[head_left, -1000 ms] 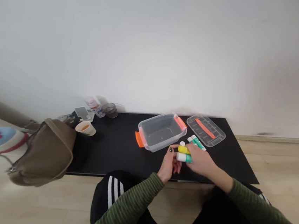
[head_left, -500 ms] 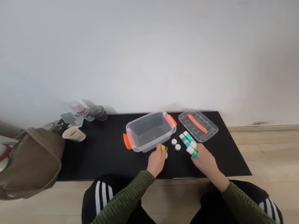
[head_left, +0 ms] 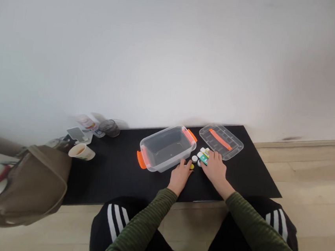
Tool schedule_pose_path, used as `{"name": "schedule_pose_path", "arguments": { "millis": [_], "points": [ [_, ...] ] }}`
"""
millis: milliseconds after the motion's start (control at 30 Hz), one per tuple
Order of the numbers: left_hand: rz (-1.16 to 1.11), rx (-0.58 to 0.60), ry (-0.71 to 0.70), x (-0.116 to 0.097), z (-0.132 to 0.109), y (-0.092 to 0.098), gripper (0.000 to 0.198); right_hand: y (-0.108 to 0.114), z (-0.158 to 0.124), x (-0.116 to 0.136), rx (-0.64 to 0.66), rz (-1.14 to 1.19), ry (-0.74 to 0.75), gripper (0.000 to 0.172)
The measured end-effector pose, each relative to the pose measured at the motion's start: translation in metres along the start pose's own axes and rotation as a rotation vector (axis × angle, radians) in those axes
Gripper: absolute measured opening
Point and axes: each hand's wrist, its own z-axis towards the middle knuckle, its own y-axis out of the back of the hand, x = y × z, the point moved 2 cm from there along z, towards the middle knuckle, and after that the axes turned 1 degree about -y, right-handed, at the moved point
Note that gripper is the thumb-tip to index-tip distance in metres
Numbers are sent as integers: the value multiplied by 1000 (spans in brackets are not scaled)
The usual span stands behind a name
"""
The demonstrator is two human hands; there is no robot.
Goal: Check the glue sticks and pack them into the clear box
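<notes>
**Tight spot, easy to knock something**

My left hand (head_left: 179, 177) sits curled beside the corner of the clear plastic box (head_left: 166, 149), close against a yellow stick end (head_left: 192, 166). My hand hides most of it, so I can't quite tell whether I'm holding it. My right hand (head_left: 215, 170) is spread low over the green-and-white glue sticks (head_left: 203, 157), touching them, though it doesn't appear to be gripping. Two round white caps (head_left: 194, 158) lie between my hands, just beside the sticks. With so little room, a careless finger could roll a cap away or nudge the sticks against the clear lid (head_left: 221, 141).
</notes>
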Motion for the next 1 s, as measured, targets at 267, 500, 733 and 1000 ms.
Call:
{"name": "schedule_pose_path", "arguments": {
  "millis": [267, 500, 733, 1000],
  "points": [
    [-80, -92, 0, -6, -1, -4, 63, -6, -6, 4, 8, 14, 83, 44],
    [-2, -115, -31, -4, -4, -2, 58, -9, -13, 0, -8, -8, 141, 48],
    [17, -128, -7, 3, -4, 0, 57, -29, -23, -9, -63, -36, 198, 57],
    [4, -118, 15, 1, -10, 5, 60, -30, -27, -15, -66, 24, 273, 52]
  ]
}}
